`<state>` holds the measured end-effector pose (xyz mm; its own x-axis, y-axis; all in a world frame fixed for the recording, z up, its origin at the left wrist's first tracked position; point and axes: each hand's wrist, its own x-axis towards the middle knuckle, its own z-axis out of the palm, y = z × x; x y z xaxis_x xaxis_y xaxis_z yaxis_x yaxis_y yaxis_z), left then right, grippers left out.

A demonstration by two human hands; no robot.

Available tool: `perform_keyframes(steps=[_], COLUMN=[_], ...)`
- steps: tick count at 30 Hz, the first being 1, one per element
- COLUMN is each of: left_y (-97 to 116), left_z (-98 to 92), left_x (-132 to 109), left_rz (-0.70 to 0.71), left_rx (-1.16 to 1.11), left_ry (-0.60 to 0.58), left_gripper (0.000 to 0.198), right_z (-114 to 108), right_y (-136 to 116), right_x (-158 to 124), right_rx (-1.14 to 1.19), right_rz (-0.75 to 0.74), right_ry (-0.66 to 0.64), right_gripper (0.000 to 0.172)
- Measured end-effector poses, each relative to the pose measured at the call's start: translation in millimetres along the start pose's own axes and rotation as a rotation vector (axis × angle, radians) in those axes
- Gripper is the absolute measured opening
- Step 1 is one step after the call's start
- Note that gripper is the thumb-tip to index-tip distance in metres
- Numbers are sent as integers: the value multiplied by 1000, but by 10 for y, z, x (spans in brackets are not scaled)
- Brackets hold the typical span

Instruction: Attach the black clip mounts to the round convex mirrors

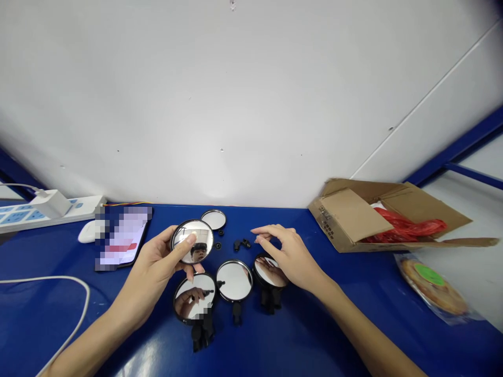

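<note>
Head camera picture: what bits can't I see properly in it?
All in the head view:
Back of the held mirror: it faces away, in the left hand.
Part of the rightmost mirror: the right hand covers it.
Phone screen: coarse squares hide its words.
Bottom of the cardboard box: flaps and red plastic hide it.
Power strip: cut off by the left edge.

On the blue table (306, 345) there lie several round mirrors (234, 283), small black fittings (237, 245), a phone (124, 235), a power strip (84, 208) and an open cardboard box (328, 225).
</note>
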<state>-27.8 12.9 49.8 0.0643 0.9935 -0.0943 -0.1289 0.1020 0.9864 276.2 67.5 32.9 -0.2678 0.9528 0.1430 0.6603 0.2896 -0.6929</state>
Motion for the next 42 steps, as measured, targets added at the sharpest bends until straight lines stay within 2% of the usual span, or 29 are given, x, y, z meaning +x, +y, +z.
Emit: perform_keyframes(steps=[5,9,14,18,23,25,27,31,33,35,37,42], left_y=[-7,31,39,5,9,17,13,-32,-57,-69,-66,-43], left_z=[29,111,157,142,149,146,130,61,23,-3,-14,-14], left_x=[-43,-119,-158,-155,-157,-149,-129,-62,-31,-14,-13,-19], left_rz=[12,-97,-148,-185,-283,-310,-264,-61,-17,20,74,170], left_rx=[41,-94,-191,-194,-273,-307,-331,-191,-71,17,58,95], left_ry=[-76,-161,-213,-192,-250,-273,-238,33,93,72,60,113], left_gripper=[36,44,53,54,57,60,57,42,58,73,76,43], right_z=[28,128,210,204,144,95,36,-49,-52,-29,10,105], right_y=[-257,-454,-495,-466,-509,-532,-524,-362,-232,-114,-36,-21], right_x=[-107,-240,-307,-280,-248,-218,-152,102,249,368,439,487], right_rx=[-4,-25,-60,-185,-373,-406,-443,-615,-634,-635,-622,-530], right_rz=[-154,-366,-456,-534,-669,-667,-629,-491,-452,-415,-377,-253], right_ry=[17,9,68,85,-24,-26,4,88,77,58,27,-39], right_gripper=[18,17,6,11,26,28,27,34,35,32,30,41])
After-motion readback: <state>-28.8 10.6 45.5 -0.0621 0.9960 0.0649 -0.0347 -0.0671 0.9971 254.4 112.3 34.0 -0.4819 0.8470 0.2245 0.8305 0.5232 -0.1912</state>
